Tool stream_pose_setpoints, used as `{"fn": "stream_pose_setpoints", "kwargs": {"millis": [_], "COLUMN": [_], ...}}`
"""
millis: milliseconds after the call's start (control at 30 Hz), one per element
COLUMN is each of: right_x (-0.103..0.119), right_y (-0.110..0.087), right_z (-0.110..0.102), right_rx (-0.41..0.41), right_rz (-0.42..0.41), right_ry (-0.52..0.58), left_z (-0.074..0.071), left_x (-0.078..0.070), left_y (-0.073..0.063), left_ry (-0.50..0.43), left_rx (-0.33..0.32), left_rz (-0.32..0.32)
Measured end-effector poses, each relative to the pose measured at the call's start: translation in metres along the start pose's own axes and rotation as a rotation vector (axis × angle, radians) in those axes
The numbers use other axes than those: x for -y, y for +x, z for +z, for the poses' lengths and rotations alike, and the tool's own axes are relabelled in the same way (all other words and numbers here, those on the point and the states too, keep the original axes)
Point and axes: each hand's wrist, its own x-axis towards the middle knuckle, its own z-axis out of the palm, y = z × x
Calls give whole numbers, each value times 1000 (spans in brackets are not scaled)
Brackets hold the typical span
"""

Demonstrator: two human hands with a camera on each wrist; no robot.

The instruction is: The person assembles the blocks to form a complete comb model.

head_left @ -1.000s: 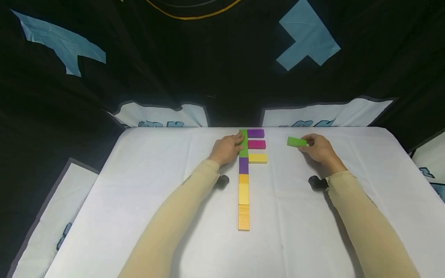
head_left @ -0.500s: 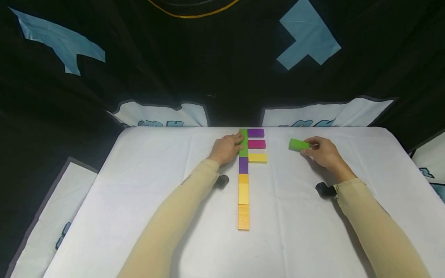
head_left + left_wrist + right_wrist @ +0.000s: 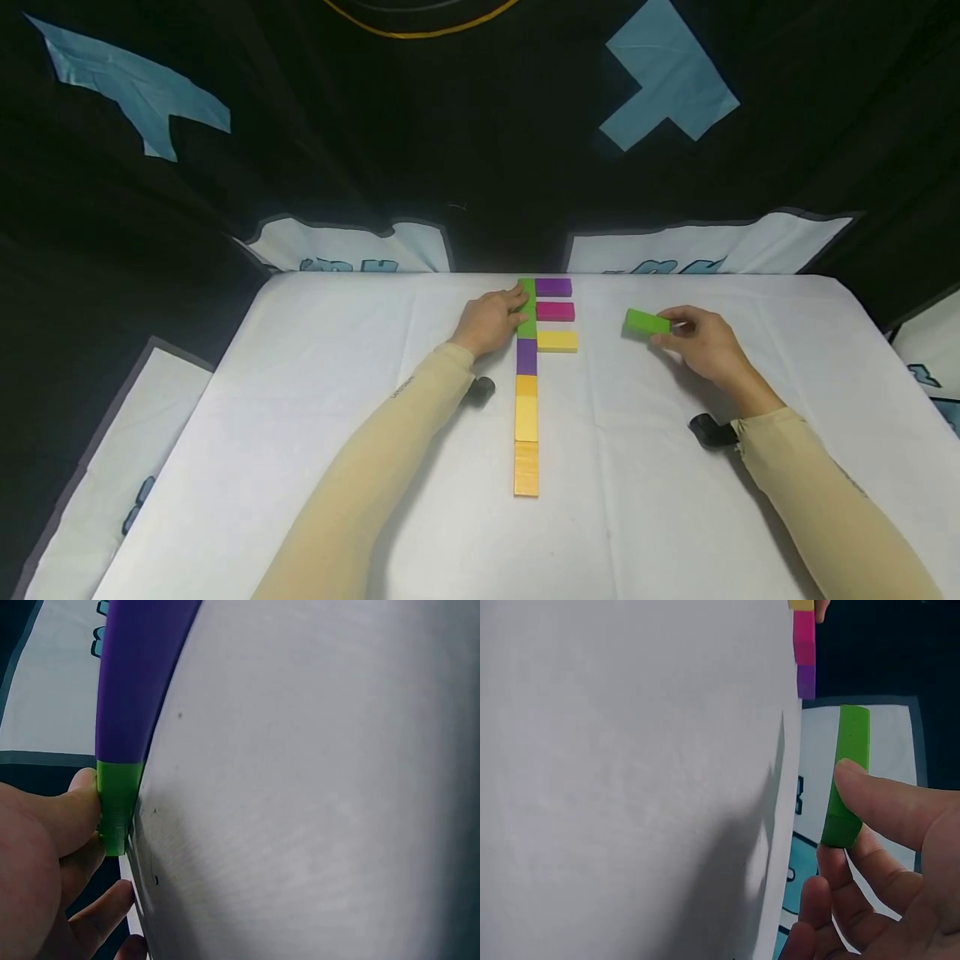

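Observation:
In the head view my left hand [image 3: 487, 322] lies at the far end of a column of blocks, its fingers on the green part [image 3: 528, 327] of that column. The left wrist view has the thumb against the left side of that green part [image 3: 120, 799], just past a purple block [image 3: 139, 682]. To the right, my right hand [image 3: 701, 342] pinches a loose green block [image 3: 647, 322] between thumb and fingers. The right wrist view shows the thumb across this green block [image 3: 852, 739], which is held above the table.
Purple [image 3: 553, 287], magenta [image 3: 556, 312] and yellow [image 3: 557, 342] blocks stick out rightward from the column. Nearer me the column continues with a purple block [image 3: 527, 357] and yellow ones [image 3: 527, 417]. A white cloth [image 3: 300, 400] covers the table; a black curtain hangs behind.
My right hand has drawn back toward me and slightly right with the green block. The left hand and the column of blocks stay in place.

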Motion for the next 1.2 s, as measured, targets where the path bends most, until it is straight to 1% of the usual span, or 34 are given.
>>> {"fn": "stream_pose_setpoints", "kwargs": {"millis": [167, 300, 633, 900, 1033, 1200], "right_x": [5, 10, 20, 25, 29, 37], "right_y": [-8, -14, -24, -31, -35, -39], "right_z": [1, 4, 15, 25, 30, 35], "right_rx": [17, 18, 4, 34, 36, 53], "right_rz": [-36, -69, -102, -117, -135, -135], "right_ry": [31, 17, 13, -9, -24, -22], "left_z": [0, 0, 0, 0, 1, 0], "left_x": [1, 2, 2, 2, 1, 1], "left_y": [0, 1, 2, 1, 1, 1], "left_ry": [15, 26, 20, 19, 25, 21], "left_rx": [-5, -9, -7, -1, -1, 4], "left_rz": [5, 10, 16, 10, 12, 8]}}
